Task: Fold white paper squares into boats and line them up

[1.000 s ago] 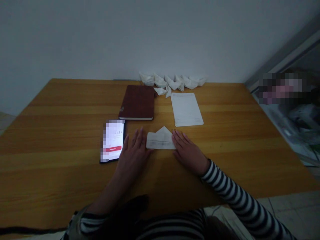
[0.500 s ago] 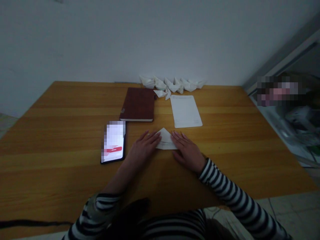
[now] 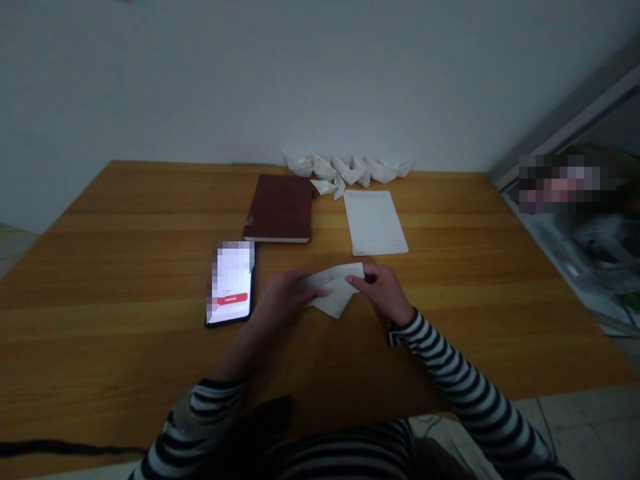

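A folded white paper [image 3: 336,290] is held just above the wooden table, tilted, with one corner pointing down toward me. My left hand [image 3: 285,300] grips its left side, and my right hand [image 3: 377,290] pinches its right side between fingers and thumb. Part of the paper is hidden behind my fingers. A lit smartphone [image 3: 231,283] lies just left of my left hand, its screen blurred out. Farther ahead are a dark red notebook [image 3: 277,208] and a white printed sheet [image 3: 375,223].
Several folded white paper boats [image 3: 347,170] stand in a row along the far table edge, against the white wall [image 3: 320,80]. The wooden table [image 3: 125,267] extends to both sides. Beyond its right edge are a blurred object and a window-like frame.
The paper lay flat on the table between my open hands. Now both hands have closed on it, lifted it slightly and turned it.
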A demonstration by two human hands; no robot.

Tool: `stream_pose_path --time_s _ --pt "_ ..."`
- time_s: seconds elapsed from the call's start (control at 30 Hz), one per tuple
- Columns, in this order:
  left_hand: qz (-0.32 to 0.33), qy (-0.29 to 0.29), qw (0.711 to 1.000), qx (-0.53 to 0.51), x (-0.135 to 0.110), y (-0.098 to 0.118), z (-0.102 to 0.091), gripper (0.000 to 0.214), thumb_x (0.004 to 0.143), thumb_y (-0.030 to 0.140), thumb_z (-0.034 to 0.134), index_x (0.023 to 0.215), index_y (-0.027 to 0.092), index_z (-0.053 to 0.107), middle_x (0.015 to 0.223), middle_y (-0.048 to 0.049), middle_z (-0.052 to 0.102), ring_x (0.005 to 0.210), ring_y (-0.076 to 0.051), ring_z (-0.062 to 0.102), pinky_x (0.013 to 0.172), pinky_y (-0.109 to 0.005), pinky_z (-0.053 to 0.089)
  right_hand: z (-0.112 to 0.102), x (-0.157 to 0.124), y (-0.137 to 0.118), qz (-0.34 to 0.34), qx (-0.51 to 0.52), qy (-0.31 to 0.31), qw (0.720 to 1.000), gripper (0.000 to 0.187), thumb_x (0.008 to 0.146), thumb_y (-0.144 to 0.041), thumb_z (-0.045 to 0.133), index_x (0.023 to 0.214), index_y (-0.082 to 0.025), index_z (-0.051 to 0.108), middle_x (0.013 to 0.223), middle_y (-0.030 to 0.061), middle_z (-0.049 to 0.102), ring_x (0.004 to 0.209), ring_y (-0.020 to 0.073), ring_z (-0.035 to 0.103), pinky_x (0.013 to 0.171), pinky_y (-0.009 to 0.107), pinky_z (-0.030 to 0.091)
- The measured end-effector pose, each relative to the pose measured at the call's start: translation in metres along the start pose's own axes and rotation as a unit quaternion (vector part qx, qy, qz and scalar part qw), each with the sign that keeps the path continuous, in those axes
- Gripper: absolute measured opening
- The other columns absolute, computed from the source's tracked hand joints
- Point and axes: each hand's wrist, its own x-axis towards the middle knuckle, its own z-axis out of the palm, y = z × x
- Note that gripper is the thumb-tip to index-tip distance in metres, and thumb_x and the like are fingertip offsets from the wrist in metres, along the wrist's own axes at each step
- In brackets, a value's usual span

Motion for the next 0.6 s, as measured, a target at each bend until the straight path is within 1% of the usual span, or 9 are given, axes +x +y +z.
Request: stream_pose_path --time_s 0.07,0.13,0.2,0.27,0.33,0.4,0.5,0.53,0.6 --pt "0.026 -0.029 0.998 0.057 0.002 -0.005 0.004 0.029 0.081 0.043 0.069 0.069 0.017 0.066 0.064 0.0012 0.060 0.059 -0.013 0.052 0.053 -0.023 0.035 -0.001 0.003 0.005 -0.059 -0.096 0.003 0.994 0.017 0.080 -0.032 0.076 0.072 -0.017 0.072 0.075 0.0030 0.067 0.074 0.0181 0.060 0.066 0.030 0.049" --pt "0.060 -0.041 0.993 0.092 0.003 -0.006 0.007 0.026 0.086 0.037 0.065 0.069 0.017 0.065 0.073 -0.0011 0.061 0.065 -0.014 0.055 0.058 -0.024 0.039 -0.003 0.006 0.007 -0.103 -0.160 -0.015 0.982 0.015 0.074 -0.023 0.081 0.067 -0.016 0.069 0.078 0.0035 0.065 0.078 0.0192 0.059 0.070 0.031 0.048" --pt "0.095 -0.046 0.988 0.108 0.003 -0.005 0.010 0.021 0.089 0.027 0.060 0.072 0.017 0.066 0.083 -0.0033 0.062 0.073 -0.015 0.058 0.065 -0.026 0.043 -0.004 0.010 0.007 -0.127 -0.192 -0.046 0.972 0.013 0.071 -0.018 0.083 0.071 -0.017 0.070 0.081 0.0036 0.065 0.081 0.0196 0.059 0.073 0.032 0.047" --pt "0.119 -0.049 0.985 0.115 0.001 -0.004 0.013 0.020 0.091 0.022 0.056 0.074 0.017 0.065 0.087 -0.0042 0.062 0.077 -0.015 0.059 0.069 -0.028 0.045 -0.003 0.012 0.005 -0.148 -0.221 -0.084 0.960 0.012 0.072 -0.017 0.083 0.077 -0.017 0.071 0.083 0.0035 0.066 0.084 0.0204 0.060 0.077 0.034 0.047" --pt "0.129 -0.055 0.983 0.115 -0.002 -0.003 0.016 0.018 0.092 0.022 0.055 0.079 0.018 0.066 0.088 -0.0040 0.062 0.078 -0.016 0.059 0.069 -0.028 0.046 0.000 0.012 0.001 -0.165 -0.251 -0.122 0.946 0.013 0.074 -0.019 0.082 0.082 -0.017 0.071 0.083 0.0036 0.066 0.085 0.0211 0.060 0.078 0.035 0.047" --pt "0.128 -0.044 0.984 0.116 -0.005 -0.004 0.020 0.015 0.092 0.027 0.059 0.084 0.018 0.067 0.088 -0.0041 0.062 0.079 -0.017 0.060 0.069 -0.028 0.047 0.003 0.008 -0.003 -0.169 -0.274 -0.142 0.936 0.012 0.078 -0.021 0.080 0.085 -0.017 0.071 0.083 0.0039 0.066 0.084 0.0208 0.060 0.077 0.035 0.047" --pt "0.124 -0.024 0.986 0.113 -0.009 -0.006 0.025 0.014 0.088 0.032 0.067 0.087 0.018 0.069 0.089 -0.0049 0.063 0.082 -0.018 0.061 0.070 -0.029 0.049 0.008 -0.001 -0.006 -0.176 -0.298 -0.116 0.931 0.005 0.085 -0.021 0.073 0.086 -0.018 0.071 0.086 0.0049 0.067 0.085 0.0202 0.061 0.077 0.034 0.049" --pt "0.124 -0.019 0.985 0.115 -0.011 -0.006 0.027 0.013 0.088 0.030 0.067 0.088 0.018 0.070 0.090 -0.0054 0.064 0.083 -0.019 0.062 0.071 -0.030 0.049 0.009 -0.006 -0.006 -0.186 -0.305 -0.101 0.929 0.004 0.087 -0.020 0.070 0.085 -0.018 0.071 0.086 0.0053 0.067 0.085 0.0204 0.061 0.077 0.034 0.050" --pt "0.126 -0.009 0.983 0.134 -0.016 -0.004 0.028 0.008 0.089 0.022 0.065 0.089 0.018 0.072 0.092 -0.0063 0.065 0.085 -0.020 0.063 0.074 -0.031 0.050 0.011 -0.016 -0.004 -0.217 -0.317 -0.072 0.921 0.011 0.092 -0.017 0.063 0.086 -0.018 0.072 0.087 0.0065 0.069 0.086 0.0206 0.062 0.077 0.035 0.052"
